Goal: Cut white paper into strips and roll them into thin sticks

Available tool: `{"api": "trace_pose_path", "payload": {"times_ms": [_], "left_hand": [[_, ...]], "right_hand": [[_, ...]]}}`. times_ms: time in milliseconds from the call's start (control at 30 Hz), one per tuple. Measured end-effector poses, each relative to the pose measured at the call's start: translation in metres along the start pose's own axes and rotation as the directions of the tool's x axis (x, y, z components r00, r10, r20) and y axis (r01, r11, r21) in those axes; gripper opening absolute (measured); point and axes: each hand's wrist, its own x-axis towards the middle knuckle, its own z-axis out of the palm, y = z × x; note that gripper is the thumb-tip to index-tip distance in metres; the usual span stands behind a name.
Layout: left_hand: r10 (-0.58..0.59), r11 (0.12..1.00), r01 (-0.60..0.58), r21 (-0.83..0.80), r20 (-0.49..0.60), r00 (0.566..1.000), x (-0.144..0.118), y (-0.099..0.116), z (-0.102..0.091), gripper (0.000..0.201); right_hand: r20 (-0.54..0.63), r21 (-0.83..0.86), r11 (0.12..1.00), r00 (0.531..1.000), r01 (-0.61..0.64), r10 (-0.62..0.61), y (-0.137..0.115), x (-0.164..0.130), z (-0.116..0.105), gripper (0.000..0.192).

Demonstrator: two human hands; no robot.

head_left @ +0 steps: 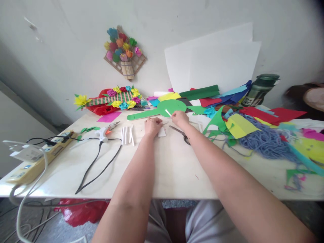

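Note:
My right hand pinches a short white paper roll over the round part of a green guitar-shaped cutout. To its left, my left hand has its fingers drawn together just in front of the cutout; whatever they may hold is too small to name. A small white paper piece lies beside that hand. Scissors rest on the table under my right wrist. Several more white paper rolls are lined up left of my left hand.
A glue gun with its black cord and a power strip occupy the left side. A flower-decorated guitar craft lies at the back. Coloured paper, blue-grey yarn and a dark green bottle crowd the right.

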Motion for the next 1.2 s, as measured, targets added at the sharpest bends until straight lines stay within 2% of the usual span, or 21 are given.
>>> {"api": "trace_pose_path", "payload": {"times_ms": [133, 200, 267, 367, 500, 600, 800, 933, 1033, 1133, 1200], "left_hand": [[-0.084, 0.984, 0.071, -0.161, -0.077, 0.993, 0.005, -0.007, 0.001, 0.024], [-0.2, 0.961, 0.16, -0.226, -0.163, 0.966, 0.007, -0.012, -0.001, 0.028], [-0.302, 0.931, 0.246, -0.27, -0.19, 0.934, 0.007, -0.016, -0.003, 0.028], [-0.391, 0.907, 0.346, -0.24, -0.177, 0.903, 0.005, -0.017, -0.008, 0.027], [-0.446, 0.892, 0.422, -0.16, -0.159, 0.881, 0.002, -0.012, -0.012, 0.026], [-0.445, 0.895, 0.433, -0.107, -0.152, 0.882, 0.001, -0.008, -0.012, 0.025], [-0.423, 0.904, 0.427, -0.006, -0.131, 0.896, 0.0, -0.006, -0.011, 0.026], [-0.406, 0.913, 0.408, -0.003, -0.119, 0.906, -0.001, -0.005, -0.01, 0.029], [-0.359, 0.932, 0.362, 0.004, -0.101, 0.928, -0.002, -0.004, -0.011, 0.036], [-0.312, 0.948, 0.315, 0.033, -0.077, 0.947, -0.002, -0.003, -0.01, 0.038], [-0.291, 0.954, 0.295, 0.052, -0.065, 0.954, -0.002, -0.004, -0.011, 0.034]], "right_hand": [[-0.012, 0.087, 0.995, 0.999, -0.046, 0.047, -0.004, -0.006, -0.002, 0.023], [-0.008, 0.081, 0.996, 0.999, -0.039, 0.04, -0.006, -0.01, -0.001, 0.022], [0.012, 0.047, 0.999, 1.0, -0.025, 0.025, -0.009, -0.013, 0.001, 0.022], [0.064, -0.015, 1.0, 0.998, -0.014, 0.015, -0.014, -0.016, 0.005, 0.026], [0.109, -0.036, 0.999, 0.994, -0.026, 0.03, -0.022, -0.018, 0.011, 0.03], [0.133, -0.01, 1.0, 0.991, -0.023, 0.024, -0.029, -0.019, 0.014, 0.03], [0.255, 0.13, 0.985, 0.956, 0.116, -0.146, -0.034, -0.023, 0.012, 0.033], [0.168, 0.075, 0.986, 0.972, 0.151, -0.161, -0.026, -0.022, 0.013, 0.027], [0.128, 0.023, 0.983, 0.974, 0.184, -0.186, -0.02, -0.021, 0.015, 0.032], [0.168, 0.024, 0.958, 0.943, 0.286, -0.286, -0.019, -0.023, 0.014, 0.038], [0.218, 0.033, 0.918, 0.893, 0.395, -0.393, -0.019, -0.026, 0.011, 0.045]]}}
